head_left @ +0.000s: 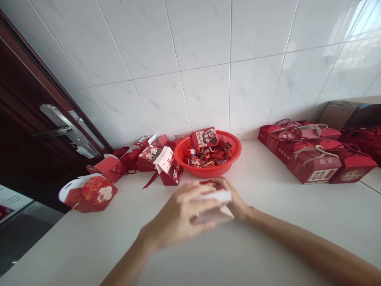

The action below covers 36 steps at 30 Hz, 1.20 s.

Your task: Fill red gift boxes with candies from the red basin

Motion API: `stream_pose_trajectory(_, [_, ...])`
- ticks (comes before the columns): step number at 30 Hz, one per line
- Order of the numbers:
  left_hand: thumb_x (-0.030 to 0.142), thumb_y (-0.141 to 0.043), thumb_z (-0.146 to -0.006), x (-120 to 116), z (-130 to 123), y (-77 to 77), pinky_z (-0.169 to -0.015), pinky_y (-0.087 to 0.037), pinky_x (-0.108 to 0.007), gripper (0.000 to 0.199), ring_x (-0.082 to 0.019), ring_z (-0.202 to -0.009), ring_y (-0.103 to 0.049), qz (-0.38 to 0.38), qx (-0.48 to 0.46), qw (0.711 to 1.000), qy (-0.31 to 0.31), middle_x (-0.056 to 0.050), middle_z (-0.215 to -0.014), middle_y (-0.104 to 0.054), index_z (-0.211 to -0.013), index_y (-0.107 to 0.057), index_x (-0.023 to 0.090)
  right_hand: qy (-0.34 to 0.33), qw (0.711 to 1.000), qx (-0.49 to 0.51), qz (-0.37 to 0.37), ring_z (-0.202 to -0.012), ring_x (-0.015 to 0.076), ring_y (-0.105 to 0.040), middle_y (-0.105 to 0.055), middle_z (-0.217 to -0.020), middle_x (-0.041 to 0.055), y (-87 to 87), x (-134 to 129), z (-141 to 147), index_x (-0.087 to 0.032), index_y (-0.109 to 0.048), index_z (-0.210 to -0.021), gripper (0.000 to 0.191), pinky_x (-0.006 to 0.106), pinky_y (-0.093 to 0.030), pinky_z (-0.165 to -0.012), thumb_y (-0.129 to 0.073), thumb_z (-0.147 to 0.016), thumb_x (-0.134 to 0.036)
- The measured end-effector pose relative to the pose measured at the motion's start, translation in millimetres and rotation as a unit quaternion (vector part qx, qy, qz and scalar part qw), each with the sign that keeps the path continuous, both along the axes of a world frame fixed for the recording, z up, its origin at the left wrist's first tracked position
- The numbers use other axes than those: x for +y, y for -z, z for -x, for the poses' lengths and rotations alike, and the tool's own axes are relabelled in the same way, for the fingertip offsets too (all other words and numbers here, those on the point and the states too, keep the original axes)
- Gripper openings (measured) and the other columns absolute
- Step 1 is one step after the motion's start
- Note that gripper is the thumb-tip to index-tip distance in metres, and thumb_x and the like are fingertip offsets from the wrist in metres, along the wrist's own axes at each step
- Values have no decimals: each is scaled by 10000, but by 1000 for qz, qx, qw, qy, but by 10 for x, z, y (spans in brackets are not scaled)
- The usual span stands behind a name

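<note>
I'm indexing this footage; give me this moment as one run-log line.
right hand: holds small box | left hand: over it, blurred | beyond: red basket, wrapped sweets | both sides: red gift boxes

A pale bench [262, 186] is carrying a spread of red: a round plastic basket [208, 172] is sitting toward the back, a cartoon-printed box [165, 171] is standing just beside it, and open-flapped boxes [108, 167] are trailing leftward, while a red-patterned box [97, 194] is resting near the left edge. Cord-handled boxes [312, 163] are crowding together at right.
</note>
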<state>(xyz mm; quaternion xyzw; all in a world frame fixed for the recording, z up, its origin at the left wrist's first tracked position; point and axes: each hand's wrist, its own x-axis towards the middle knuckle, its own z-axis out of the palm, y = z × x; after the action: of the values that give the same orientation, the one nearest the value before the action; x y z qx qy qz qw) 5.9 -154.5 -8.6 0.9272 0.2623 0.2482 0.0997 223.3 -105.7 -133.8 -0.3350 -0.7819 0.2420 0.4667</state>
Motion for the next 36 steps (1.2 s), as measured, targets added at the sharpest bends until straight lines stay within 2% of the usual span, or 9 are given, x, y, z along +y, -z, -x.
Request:
stream_pose_trajectory(4, [271, -713, -876, -127, 31, -98, -1109, -478, -508, 439, -257, -1163, -645, -54, 11, 998, 21, -19, -1231, -714, -1298, -659, 382, -6, 997, 6, -78, -1310, 299, -515, -500, -1384, 148, -124, -52, -17, -258, -439, -1360, 548, 455, -464, -1074, -662, -868, -347])
stream_pose_trajectory(7, [326, -736, -863, 31, 3, -117, -1029, -535, -474, 389, -258, -1181, -625, -16, -24, 1000, 7, -78, -1293, -675, -1249, -696, 307, 42, 997, 45, -37, -1195, 275, -585, -541, -1292, 131, -79, 28, 22, -259, -451, -1320, 475, 449, -513, -1008, -624, -883, -329])
stream_pose_trajectory(10, [333, -775, -824, 195, -38, -96, -987, -556, -457, 398, -274, -1208, -596, 22, -24, 999, 3, -107, -1303, -662, -1214, -717, 278, 41, 999, 36, 4, -1171, 277, -594, -549, -1289, 121, 27, 116, 41, -265, -464, -1310, 485, 458, -517, -1000, -638, -861, -318])
stream_pose_trajectory(15, [256, -776, -818, 183, -59, -112, -1013, -534, -461, 450, -264, -1195, -606, 14, -23, 1000, 9, -96, -1309, -656, -1258, -693, 305, 33, 998, 50, 9, -1206, 285, -577, -533, -1311, 117, 82, 124, 15, -275, -450, -1332, 526, 474, -509, -1016, -651, -850, -336])
stream_pose_trajectory(18, [297, -791, -807, 24, -58, -184, -1029, -523, -478, 459, -269, -1203, -610, -10, -19, 1000, 19, -88, -1316, -652, -1253, -691, 328, 26, 998, 43, -28, -1240, 296, -561, -521, -1325, 124, -11, 26, 2, -280, -436, -1350, 544, 464, -508, -1019, -657, -860, -361])
stream_pose_trajectory(20, [343, -808, -788, -70, -70, -237, -1114, -444, -540, 457, -286, -1234, -594, -32, 6, 999, 28, -74, -1319, -654, -1232, -701, 343, 13, 997, 28, -78, -1311, 315, -510, -483, -1383, 144, -109, -35, 0, -271, -433, -1368, 556, 460, -478, -1058, -659, -871, -381])
stream_pose_trajectory(23, [362, -808, -787, -48, -96, -284, -1147, -404, -551, 474, -294, -1255, -581, -47, 25, 998, 17, -72, -1323, -653, -1246, -694, 334, 22, 993, 39, -111, -1310, 321, -508, -472, -1377, 156, -240, -35, 8, -254, -445, -1346, 555, 459, -470, -1066, -673, -864, -407])
stream_pose_trajectory(29, [398, -847, -741, 252, -79, -255, -1097, -467, -509, 668, -324, -1309, -541, 0, 4, 1000, -6, -123, -1402, -595, -1359, -624, 284, 62, 997, 24, -48, -1270, 306, -527, -500, -1341, 141, -306, 77, -25, -265, -434, -1339, 553, 491, -482, -1035, -671, -853, -380])
stream_pose_trajectory(36, [464, -855, -714, 312, -72, -253, -1097, -488, -464, 775, -310, -1293, -571, 43, -44, 998, -32, -112, -1413, -591, -1411, -574, 277, 51, 998, 21, -16, -1206, 299, -555, -531, -1321, 133, -301, 45, -58, -258, -433, -1347, 592, 490, -499, -1003, -696, -829, -378])
